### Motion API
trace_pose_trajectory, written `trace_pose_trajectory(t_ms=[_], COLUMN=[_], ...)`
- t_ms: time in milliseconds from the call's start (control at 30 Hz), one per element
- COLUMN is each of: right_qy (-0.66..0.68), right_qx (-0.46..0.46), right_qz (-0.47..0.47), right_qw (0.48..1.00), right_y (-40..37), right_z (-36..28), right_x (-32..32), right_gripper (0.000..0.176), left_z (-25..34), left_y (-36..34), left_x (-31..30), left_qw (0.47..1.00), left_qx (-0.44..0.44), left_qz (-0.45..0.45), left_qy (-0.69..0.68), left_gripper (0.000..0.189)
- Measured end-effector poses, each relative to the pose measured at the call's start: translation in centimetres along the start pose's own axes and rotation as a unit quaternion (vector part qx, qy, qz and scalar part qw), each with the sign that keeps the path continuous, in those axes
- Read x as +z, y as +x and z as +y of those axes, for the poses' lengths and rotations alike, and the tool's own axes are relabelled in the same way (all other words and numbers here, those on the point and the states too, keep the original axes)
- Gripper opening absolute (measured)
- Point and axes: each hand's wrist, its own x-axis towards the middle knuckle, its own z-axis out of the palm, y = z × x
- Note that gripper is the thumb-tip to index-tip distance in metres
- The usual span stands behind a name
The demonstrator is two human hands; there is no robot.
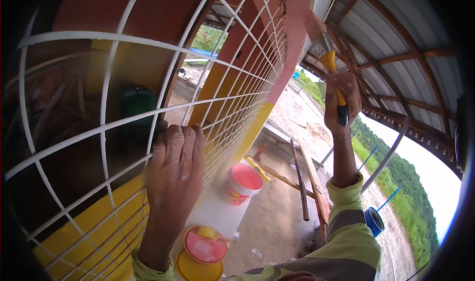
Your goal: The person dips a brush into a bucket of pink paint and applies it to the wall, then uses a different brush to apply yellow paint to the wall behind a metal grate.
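My left hand is closed over a bar of the white metal grille, its fingers hooked around it. Raised at the upper right, my right hand grips a paintbrush by its yellow and black handle. The brush's bristles point up beside the pink wall edge; whether they touch it I cannot tell. Below, a bucket of pink paint stands on a white ledge. A pink-smeared lid with a yellow-headed brush on it lies near a yellow lid.
Wooden planks lean at the centre right, near a spirit level. A blue bucket is at the lower right. Corrugated roofing on beams spans overhead. Behind the grille is a person in a green top.
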Motion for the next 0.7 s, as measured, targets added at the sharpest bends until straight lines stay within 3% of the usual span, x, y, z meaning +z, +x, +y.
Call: trace_pose_trajectory(t_ms=[567, 700], right_qy=[0.015, 0.071], right_qx=[0.049, 0.042], right_qz=[-0.015, -0.015], right_qw=[0.999, 0.996], right_y=[-0.9, -1.2], right_z=[1.4, 0.2], right_x=[-0.9, -1.1], right_gripper=[0.018, 0.018], left_z=[0.0, 0.1], left_y=[-0.1, 0.3], left_x=[0.4, -0.1], left_qw=[1.000, 1.000], left_qx=[0.003, -0.001], left_qz=[0.018, 0.007], left_qy=[-0.009, -0.017], left_gripper=[0.038, 0.037])
